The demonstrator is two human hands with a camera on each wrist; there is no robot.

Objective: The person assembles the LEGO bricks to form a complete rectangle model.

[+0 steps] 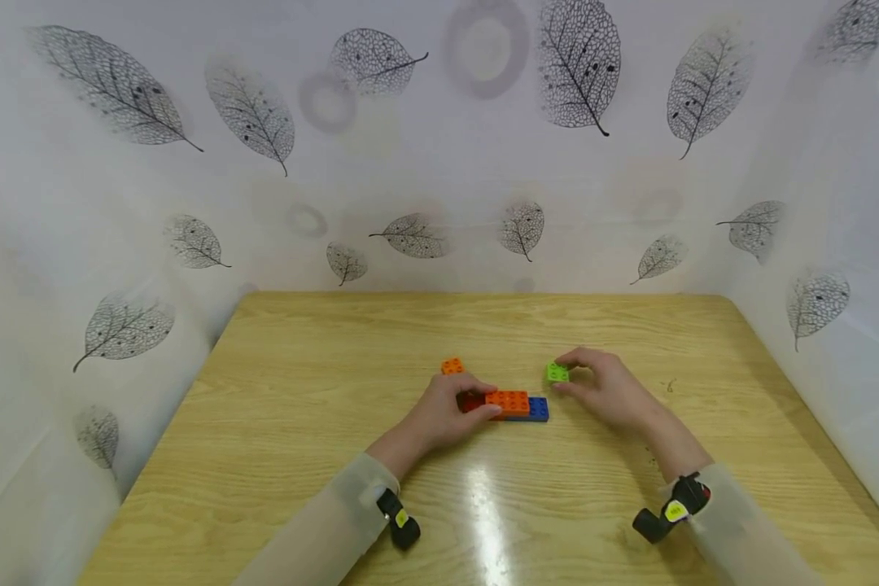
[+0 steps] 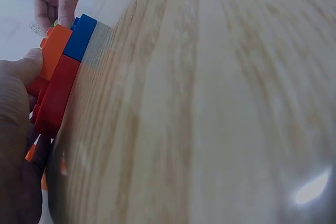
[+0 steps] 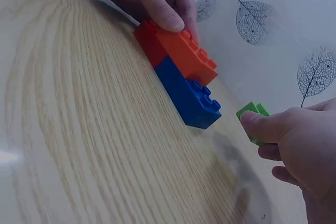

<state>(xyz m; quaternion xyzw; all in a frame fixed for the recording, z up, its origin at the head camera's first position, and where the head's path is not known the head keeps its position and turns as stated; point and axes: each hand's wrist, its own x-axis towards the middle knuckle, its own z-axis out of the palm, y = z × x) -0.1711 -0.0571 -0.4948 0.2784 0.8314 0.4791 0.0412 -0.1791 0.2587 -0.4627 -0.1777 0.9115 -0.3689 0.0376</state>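
In the head view, my left hand [image 1: 445, 409] grips a long orange building brick [image 1: 509, 402] between thumb and fingers. That brick bridges a red brick [image 3: 150, 45] and a blue brick [image 1: 539, 409], which lie end to end beneath it. The blue brick's right end sticks out with its studs bare, while the hand partly covers the red one. To the right, my right hand [image 1: 606, 388] pinches a small light-green brick [image 1: 557, 372]. A gap separates the green brick from the blue brick's end, as the right wrist view also shows.
Just beyond the left hand lies a small orange brick [image 1: 452, 365], partly hidden by that hand. Everything is on a wooden table [image 1: 322, 342] whose back and sides meet a white leaf-print cloth [image 1: 425, 163]. Light glares off the tabletop near the front.
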